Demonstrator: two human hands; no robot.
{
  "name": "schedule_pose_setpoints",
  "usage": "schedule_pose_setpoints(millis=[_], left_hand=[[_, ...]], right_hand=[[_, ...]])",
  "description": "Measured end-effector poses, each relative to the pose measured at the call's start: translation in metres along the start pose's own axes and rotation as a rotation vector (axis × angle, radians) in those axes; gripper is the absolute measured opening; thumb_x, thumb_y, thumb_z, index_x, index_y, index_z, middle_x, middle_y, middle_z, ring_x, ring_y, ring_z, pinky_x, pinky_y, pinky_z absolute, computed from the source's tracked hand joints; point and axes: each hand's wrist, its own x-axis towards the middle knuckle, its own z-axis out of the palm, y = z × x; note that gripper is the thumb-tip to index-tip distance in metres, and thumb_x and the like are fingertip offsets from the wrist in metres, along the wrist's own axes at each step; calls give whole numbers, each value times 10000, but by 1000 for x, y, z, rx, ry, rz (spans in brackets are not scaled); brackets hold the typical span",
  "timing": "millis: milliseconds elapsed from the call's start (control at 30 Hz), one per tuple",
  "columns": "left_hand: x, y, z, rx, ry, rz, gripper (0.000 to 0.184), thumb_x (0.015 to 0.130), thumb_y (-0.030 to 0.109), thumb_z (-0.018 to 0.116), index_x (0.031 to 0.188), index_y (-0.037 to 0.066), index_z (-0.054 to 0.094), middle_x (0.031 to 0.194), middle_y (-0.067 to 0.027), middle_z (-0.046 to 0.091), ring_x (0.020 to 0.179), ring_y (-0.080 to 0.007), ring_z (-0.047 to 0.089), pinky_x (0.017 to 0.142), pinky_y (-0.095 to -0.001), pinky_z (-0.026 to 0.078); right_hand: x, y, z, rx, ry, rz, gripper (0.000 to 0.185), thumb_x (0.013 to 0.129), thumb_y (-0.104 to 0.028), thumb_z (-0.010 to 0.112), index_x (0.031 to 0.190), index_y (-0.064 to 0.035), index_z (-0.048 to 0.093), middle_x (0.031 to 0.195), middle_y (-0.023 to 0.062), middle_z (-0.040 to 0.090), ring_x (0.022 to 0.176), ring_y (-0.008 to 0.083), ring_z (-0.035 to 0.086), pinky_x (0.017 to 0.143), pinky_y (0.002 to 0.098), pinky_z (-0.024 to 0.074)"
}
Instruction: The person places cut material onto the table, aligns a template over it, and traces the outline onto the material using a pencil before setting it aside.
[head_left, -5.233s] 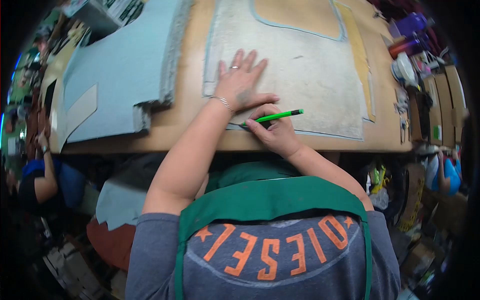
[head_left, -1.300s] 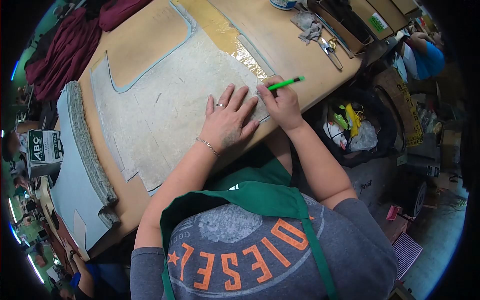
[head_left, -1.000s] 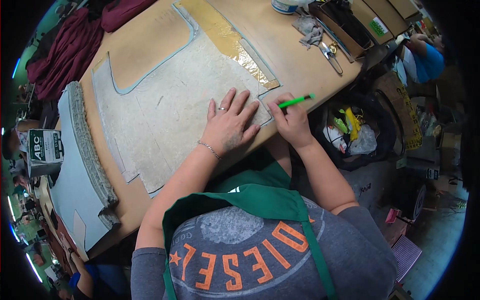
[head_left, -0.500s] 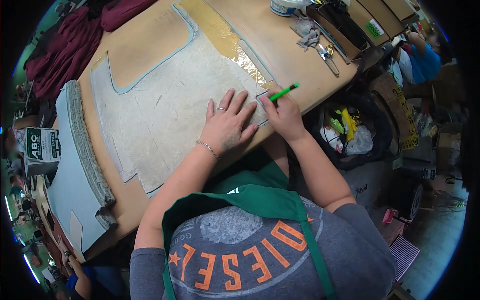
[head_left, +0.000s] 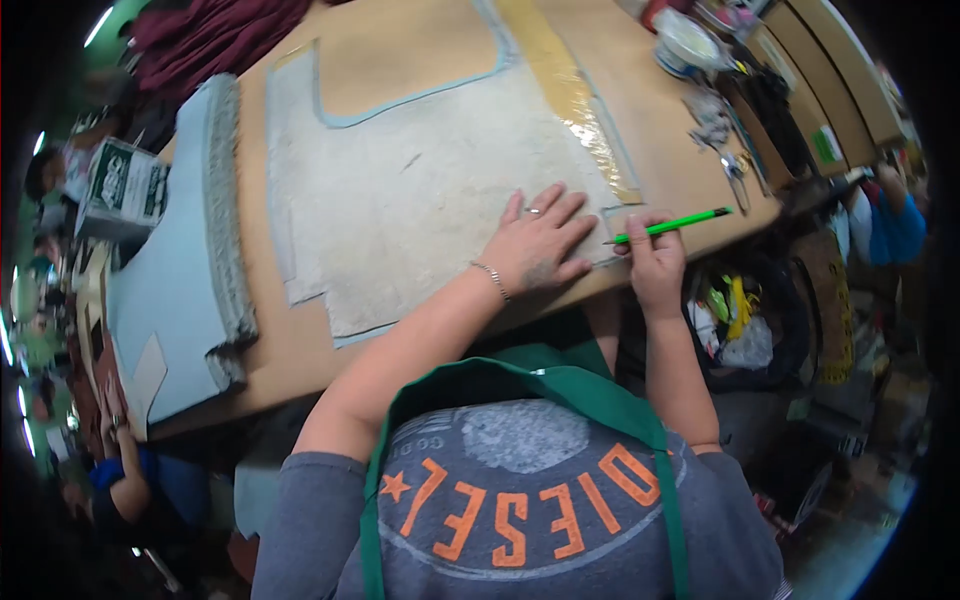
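My left hand point(head_left: 543, 240) lies flat with fingers spread on a large greyish-white pattern piece point(head_left: 400, 210), near its front right corner. This piece has a wide cutout at the back and shiny yellow-brown tape point(head_left: 560, 85) along its right side. Light blue edging shows along the cutout and at the front edge. In my right hand point(head_left: 655, 265) is a slim green pencil point(head_left: 680, 222), pinched by the fingers. It slants, with its point to the left, close to the piece's right corner; whether the point touches cannot be made out.
On the left lies a stack of light blue sheets point(head_left: 170, 270), beside a white-and-green box point(head_left: 125, 190). Dark red fabric point(head_left: 215, 40) is heaped at the back. Scissors point(head_left: 735, 175), a white tub point(head_left: 685, 45) and cardboard boxes point(head_left: 835, 75) stand right. A bag point(head_left: 740, 320) hangs below the table edge.
The view has turned, so the table appears shifted right. My right hand has lifted slightly from the corner, and the pencil now lies flatter. My left hand stays on the pattern piece.
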Motion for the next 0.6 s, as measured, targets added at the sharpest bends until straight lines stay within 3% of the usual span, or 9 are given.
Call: schedule_pose_setpoints(millis=[67, 100, 200, 433, 600], left_hand=[[4, -7, 0, -132, 17, 45, 439, 754, 356, 550, 1120, 122, 486, 1273, -97, 370, 1224, -293, 287, 955, -527, 239], [1, -18, 3, -246, 108, 87, 387, 742, 316, 580, 1046, 83, 522, 1214, -119, 426, 1183, -319, 341, 955, -460, 274], [-22, -48, -12, -162, 209, 2, 368, 744, 309, 579, 1023, 73, 536, 1202, -128, 438, 1165, -328, 361, 958, -422, 286], [-139, -108, -65, 243, 192, -743, 612, 785, 455, 499, 1273, 113, 358, 1365, -120, 245, 1268, -307, 197, 967, -543, 191], [-178, -96, -55, 271, 185, -809, 642, 809, 458, 456, 1301, 79, 293, 1388, -128, 178, 1282, -318, 148, 960, -570, 177]], right_hand=[[8, -6, 17, 50, -42, 6, 111, 857, -134, 514, 826, -66, 433, 675, 24, 515, 579, 70, 515, 511, 160, 405], [11, -4, 26, 72, -58, 5, 112, 858, -136, 513, 822, -66, 434, 673, 25, 514, 570, 72, 513, 506, 164, 403], [20, 4, 48, 117, -93, 29, 114, 860, -144, 509, 816, -68, 437, 668, 25, 513, 551, 75, 506, 498, 172, 399], [23, 14, 55, 70, -114, 68, 112, 869, -144, 494, 814, -73, 429, 666, 23, 498, 541, 72, 478, 503, 181, 396], [26, 19, 53, 74, -105, 17, 100, 867, -134, 493, 832, -60, 436, 695, 44, 504, 557, 92, 476, 515, 201, 401]])
